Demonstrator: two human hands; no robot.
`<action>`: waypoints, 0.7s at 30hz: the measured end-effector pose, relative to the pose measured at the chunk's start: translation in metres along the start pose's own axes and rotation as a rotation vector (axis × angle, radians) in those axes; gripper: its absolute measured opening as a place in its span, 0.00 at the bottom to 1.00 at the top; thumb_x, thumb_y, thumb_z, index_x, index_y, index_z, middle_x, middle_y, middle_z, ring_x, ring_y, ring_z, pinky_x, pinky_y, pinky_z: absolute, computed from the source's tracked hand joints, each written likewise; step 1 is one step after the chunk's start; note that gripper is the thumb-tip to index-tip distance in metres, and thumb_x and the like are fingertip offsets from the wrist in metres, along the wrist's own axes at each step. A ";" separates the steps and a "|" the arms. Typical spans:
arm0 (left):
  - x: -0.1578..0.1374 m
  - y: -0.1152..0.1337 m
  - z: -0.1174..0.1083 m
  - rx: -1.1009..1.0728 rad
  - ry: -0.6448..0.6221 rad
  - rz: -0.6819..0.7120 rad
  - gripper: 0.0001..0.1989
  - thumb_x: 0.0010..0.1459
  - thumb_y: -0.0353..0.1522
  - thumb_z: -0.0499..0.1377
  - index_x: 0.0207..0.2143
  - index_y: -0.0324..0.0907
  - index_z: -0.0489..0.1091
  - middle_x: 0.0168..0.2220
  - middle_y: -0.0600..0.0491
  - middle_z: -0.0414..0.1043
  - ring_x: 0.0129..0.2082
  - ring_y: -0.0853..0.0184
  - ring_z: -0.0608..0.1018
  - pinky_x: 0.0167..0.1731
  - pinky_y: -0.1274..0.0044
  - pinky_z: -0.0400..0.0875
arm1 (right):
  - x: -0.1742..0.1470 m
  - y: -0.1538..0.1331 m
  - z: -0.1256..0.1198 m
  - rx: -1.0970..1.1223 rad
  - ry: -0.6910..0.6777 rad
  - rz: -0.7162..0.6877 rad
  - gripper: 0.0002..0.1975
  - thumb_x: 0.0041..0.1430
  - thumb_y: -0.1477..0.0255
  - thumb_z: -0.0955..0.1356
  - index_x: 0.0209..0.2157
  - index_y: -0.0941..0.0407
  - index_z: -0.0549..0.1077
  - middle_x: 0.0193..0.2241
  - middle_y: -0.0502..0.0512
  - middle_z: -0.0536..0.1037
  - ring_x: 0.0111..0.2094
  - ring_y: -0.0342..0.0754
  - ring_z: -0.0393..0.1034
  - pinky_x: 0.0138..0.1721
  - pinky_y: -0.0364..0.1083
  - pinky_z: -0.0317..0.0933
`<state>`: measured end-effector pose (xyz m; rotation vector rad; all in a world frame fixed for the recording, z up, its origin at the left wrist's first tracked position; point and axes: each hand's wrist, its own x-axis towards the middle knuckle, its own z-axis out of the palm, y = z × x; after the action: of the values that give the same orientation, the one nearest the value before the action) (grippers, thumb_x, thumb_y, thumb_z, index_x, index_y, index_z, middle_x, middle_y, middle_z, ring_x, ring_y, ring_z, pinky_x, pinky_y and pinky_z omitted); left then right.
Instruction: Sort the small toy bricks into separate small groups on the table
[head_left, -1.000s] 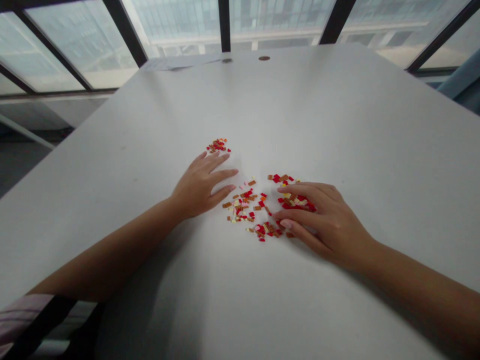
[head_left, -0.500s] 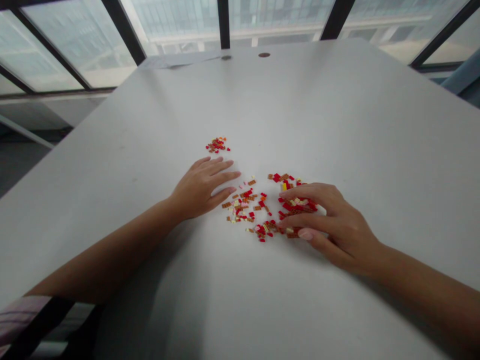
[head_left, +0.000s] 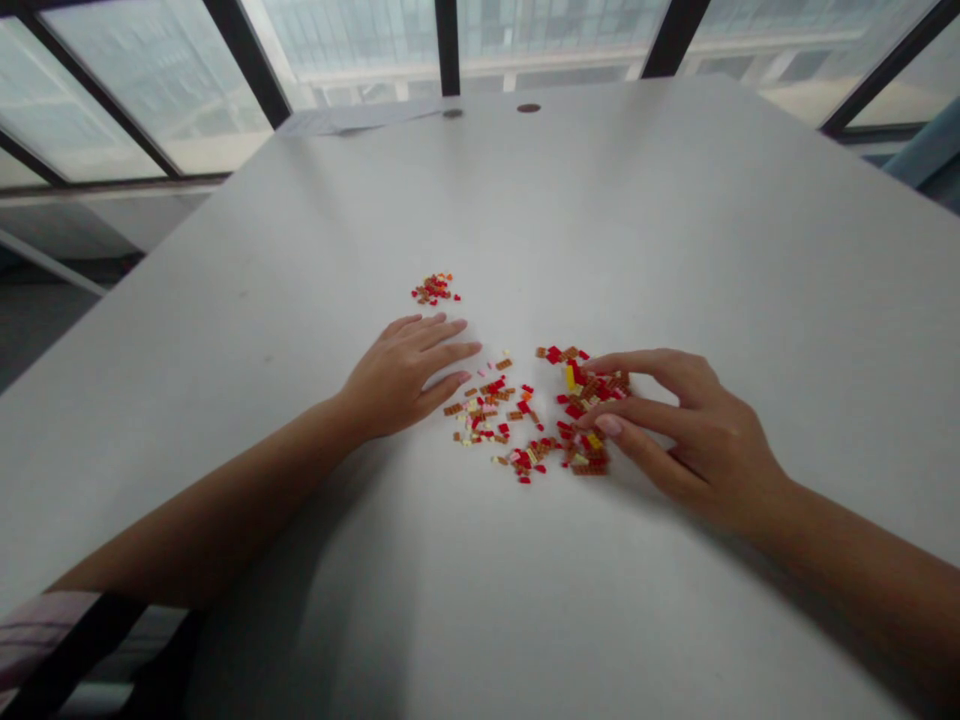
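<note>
My left hand rests palm down on the table, fingers spread and holding nothing. Just beyond its fingertips lies a small heap of tiny red, brown and orange building bricks. Loose red, brown and cream bricks are scattered to the right of its thumb. My right hand hovers at the right side of a denser brick pile, its fingertips over the bricks. Its index finger is stretched apart, while the thumb tip is close to another finger; no brick shows between them. Part of the pile is hidden behind these fingers.
The white table stretches to tall windows with dark frames. A sheet of paper lies at its far left edge, near two round grommets.
My right hand has shifted a little right, and its thumb has risen toward the other fingers, uncovering more of the pile. My left hand has not moved.
</note>
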<state>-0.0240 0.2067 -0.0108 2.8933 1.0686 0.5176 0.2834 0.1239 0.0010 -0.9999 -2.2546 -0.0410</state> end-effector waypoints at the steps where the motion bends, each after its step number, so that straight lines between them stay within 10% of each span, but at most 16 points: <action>1: 0.000 0.000 0.000 0.000 -0.003 0.000 0.20 0.71 0.41 0.50 0.57 0.45 0.73 0.62 0.44 0.70 0.64 0.53 0.71 0.63 0.57 0.64 | 0.000 0.002 -0.002 0.008 -0.007 -0.003 0.09 0.67 0.69 0.66 0.35 0.51 0.79 0.47 0.59 0.81 0.45 0.54 0.76 0.47 0.55 0.68; 21: 0.000 -0.001 0.000 0.008 -0.008 0.015 0.21 0.71 0.41 0.50 0.57 0.44 0.73 0.62 0.43 0.70 0.64 0.51 0.71 0.62 0.56 0.65 | 0.000 0.005 0.002 0.017 -0.101 -0.024 0.17 0.71 0.64 0.61 0.38 0.50 0.81 0.49 0.58 0.79 0.49 0.55 0.75 0.50 0.57 0.67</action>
<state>-0.0247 0.2071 -0.0115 2.9096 1.0517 0.5035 0.2859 0.1280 -0.0017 -0.9857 -2.3547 0.0179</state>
